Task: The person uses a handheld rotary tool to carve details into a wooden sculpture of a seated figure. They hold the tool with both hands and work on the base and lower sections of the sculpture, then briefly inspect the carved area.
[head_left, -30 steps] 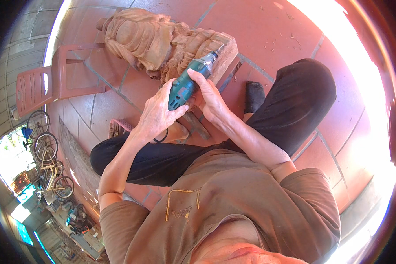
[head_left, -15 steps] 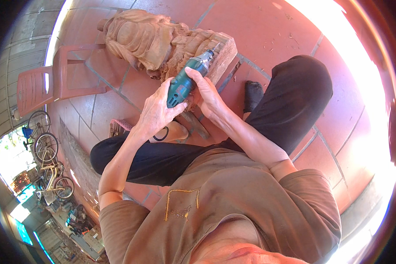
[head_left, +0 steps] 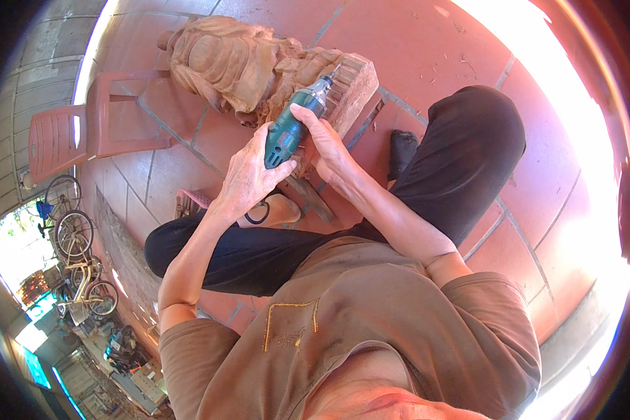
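A carved wooden statue (head_left: 220,64) lies on its back across the floor ahead of me, its flat base end at the right. Both hands grip a green die grinder (head_left: 285,136), tilted up and to the right. Its thin bit points at the ridged base of the carving; I cannot tell whether the tip touches the wood. My left hand (head_left: 247,171) wraps round the rear of the tool's body. My right hand (head_left: 322,143) holds it from the right side, thumb along the top nearer the metal collar.
A reddish plastic chair (head_left: 112,115) stands left of the statue. Under the near side of the carving is a wooden piece (head_left: 311,199). My bent legs flank the work. Several bicycles (head_left: 77,238) and a cluttered bench (head_left: 129,364) are far left. Wood chips lie on the tiled floor (head_left: 427,42).
The die grinder has shifted slightly left and toward me with both hands, and its bit now shows more clearly over the base. The statue has stayed in place.
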A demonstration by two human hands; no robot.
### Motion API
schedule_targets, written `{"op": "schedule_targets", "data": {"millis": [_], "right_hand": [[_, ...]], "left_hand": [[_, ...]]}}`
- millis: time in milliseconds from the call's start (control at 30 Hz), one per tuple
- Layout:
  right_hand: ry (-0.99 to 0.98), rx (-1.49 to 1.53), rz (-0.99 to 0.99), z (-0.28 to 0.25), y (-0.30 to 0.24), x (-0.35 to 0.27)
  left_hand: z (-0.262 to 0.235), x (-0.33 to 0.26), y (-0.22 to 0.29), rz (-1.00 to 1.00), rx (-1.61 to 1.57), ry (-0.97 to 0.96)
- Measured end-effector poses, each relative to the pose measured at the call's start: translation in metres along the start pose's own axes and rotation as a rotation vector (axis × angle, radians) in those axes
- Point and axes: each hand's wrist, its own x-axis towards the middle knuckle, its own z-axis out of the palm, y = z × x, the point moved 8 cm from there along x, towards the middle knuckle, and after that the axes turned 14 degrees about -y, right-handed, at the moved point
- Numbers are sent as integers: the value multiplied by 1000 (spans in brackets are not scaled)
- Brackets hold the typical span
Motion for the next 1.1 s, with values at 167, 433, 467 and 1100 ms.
{"op": "schedule_targets", "data": {"millis": [167, 433, 467, 1100], "right_hand": [[-26, 0, -3, 0, -1, 1], [-16, 11, -5, 1, -4, -6], [-12, 10, -8, 1, -4, -7], [28, 39, -19, -2, -5, -20]], "left_hand": [[0, 0, 2, -17, 22, -4], [1, -2, 4, 71, 58, 18], [1, -2, 5, 89, 71, 27], [4, -5, 15, 103, 23, -14]]}}
